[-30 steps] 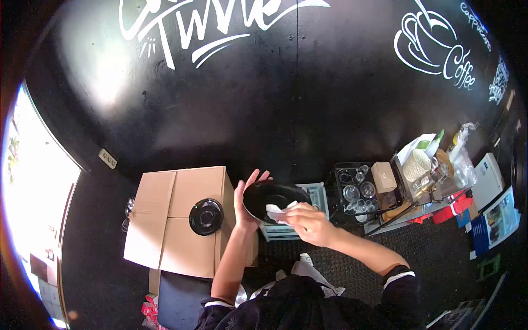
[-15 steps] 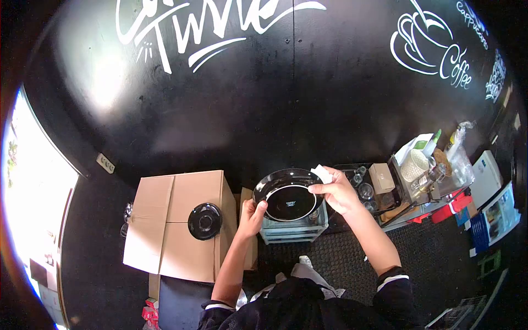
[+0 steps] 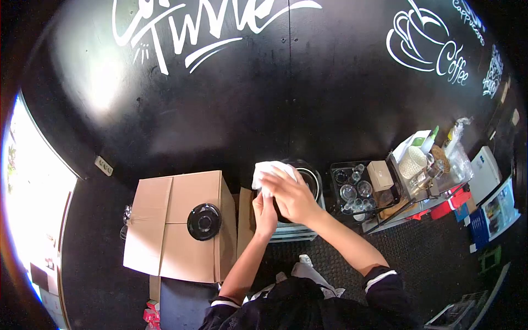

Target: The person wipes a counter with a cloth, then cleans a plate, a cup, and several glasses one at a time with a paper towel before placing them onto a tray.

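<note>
My left hand (image 3: 266, 215) grips the left edge of a shiny black plate (image 3: 317, 186), whose underside carries a pale ring. Closed over a white cloth or tissue (image 3: 266, 169), my right hand (image 3: 294, 199) presses it against the plate's upper left rim, close above my left fingertips. Most of the plate is hidden behind my hands. To the left, a black saucer (image 3: 204, 221) lies on a large cardboard box (image 3: 148, 220).
Behind the plate stands a pale blue-grey crate (image 3: 291, 235). A black tray (image 3: 336, 170) at right holds several glass items and a small brown box (image 3: 380, 176). Further right, a shelf (image 3: 410, 209) carries a woven cup (image 3: 412, 161) and bottles. A black wall (image 3: 220, 121) rises ahead.
My right hand has moved left across the plate with the white cloth, from its right rim to its left rim. The plate's face is now largely covered.
</note>
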The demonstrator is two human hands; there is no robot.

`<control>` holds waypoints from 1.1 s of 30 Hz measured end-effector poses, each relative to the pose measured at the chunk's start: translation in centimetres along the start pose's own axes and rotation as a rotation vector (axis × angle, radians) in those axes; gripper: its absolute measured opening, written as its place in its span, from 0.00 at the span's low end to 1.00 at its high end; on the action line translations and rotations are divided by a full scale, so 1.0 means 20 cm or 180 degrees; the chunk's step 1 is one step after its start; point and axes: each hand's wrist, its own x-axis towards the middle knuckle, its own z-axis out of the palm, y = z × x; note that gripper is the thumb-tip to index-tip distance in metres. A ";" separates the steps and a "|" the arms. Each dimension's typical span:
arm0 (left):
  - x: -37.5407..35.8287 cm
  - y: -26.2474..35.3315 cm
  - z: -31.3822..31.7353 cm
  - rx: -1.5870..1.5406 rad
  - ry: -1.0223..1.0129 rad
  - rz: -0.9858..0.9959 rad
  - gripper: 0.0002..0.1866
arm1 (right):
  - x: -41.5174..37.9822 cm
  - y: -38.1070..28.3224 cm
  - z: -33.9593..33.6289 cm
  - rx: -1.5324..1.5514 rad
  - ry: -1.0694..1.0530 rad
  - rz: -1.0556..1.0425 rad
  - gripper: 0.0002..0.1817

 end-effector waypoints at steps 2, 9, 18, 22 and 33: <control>0.00 0.02 -0.05 -0.0285 -0.0130 -0.0441 0.16 | 0.01 0.06 0.02 0.0141 0.0389 0.0559 0.21; 0.02 0.09 -0.02 -0.0715 0.0809 -0.0628 0.17 | -0.17 0.03 0.14 0.0432 0.0122 0.0259 0.22; 0.01 0.04 -0.03 -0.0961 0.0563 -0.0854 0.17 | -0.14 0.05 0.08 0.0707 0.0042 0.1073 0.21; 0.05 0.09 -0.11 -0.1212 0.0743 -0.1223 0.19 | -0.20 -0.08 0.09 0.0966 -0.0137 0.0284 0.24; 0.04 0.02 -0.14 -0.1014 0.0490 -0.1605 0.19 | -0.25 -0.02 0.14 0.0483 -0.0262 -0.0130 0.22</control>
